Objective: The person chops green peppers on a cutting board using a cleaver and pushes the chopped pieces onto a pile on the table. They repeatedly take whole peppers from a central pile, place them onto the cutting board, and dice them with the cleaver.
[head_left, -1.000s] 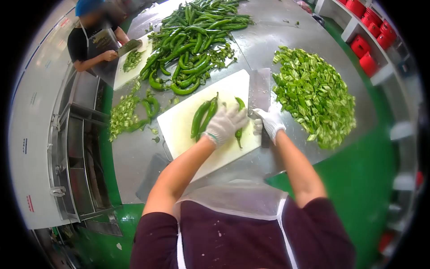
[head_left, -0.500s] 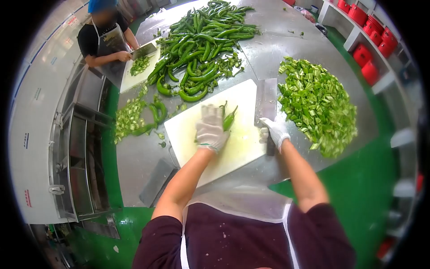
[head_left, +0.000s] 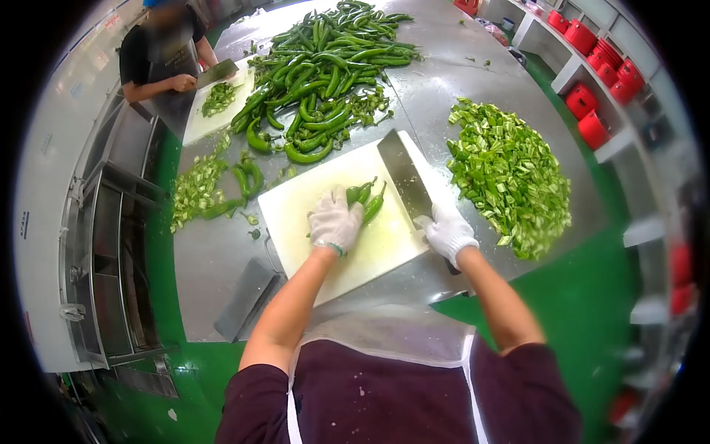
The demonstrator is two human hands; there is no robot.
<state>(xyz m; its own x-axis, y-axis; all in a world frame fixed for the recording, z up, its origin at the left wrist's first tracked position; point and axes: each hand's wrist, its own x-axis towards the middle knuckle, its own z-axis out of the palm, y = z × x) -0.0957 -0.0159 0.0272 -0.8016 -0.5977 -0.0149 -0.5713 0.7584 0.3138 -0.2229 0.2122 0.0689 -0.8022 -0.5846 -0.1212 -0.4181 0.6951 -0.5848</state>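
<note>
My gloved left hand (head_left: 335,219) rests on a few long green peppers (head_left: 374,206), its fingers curled over them. Their stem ends stick out beyond the fingers toward the upper right, while the rest is hidden under the glove. Below the peppers lies a white cutting board (head_left: 355,266). In my gloved right hand (head_left: 448,231) is the handle of a cleaver (head_left: 404,176). Its broad blade is tilted over the right part of the board, to the right of the peppers and apart from them.
Chopped green pepper (head_left: 510,177) is heaped on the steel table (head_left: 421,81) at right. Whole peppers (head_left: 325,81) are piled beyond the board. At far left a co-worker (head_left: 163,59) holds another cleaver (head_left: 217,73) over a second board. A dark grey flat-sided object (head_left: 248,296) lies at the near-left table edge.
The cleaver has come from beside the board's right edge to over the board, its blade now tilted. My left fingers, stretched out before, have curled over the peppers. The view has shifted slightly.
</note>
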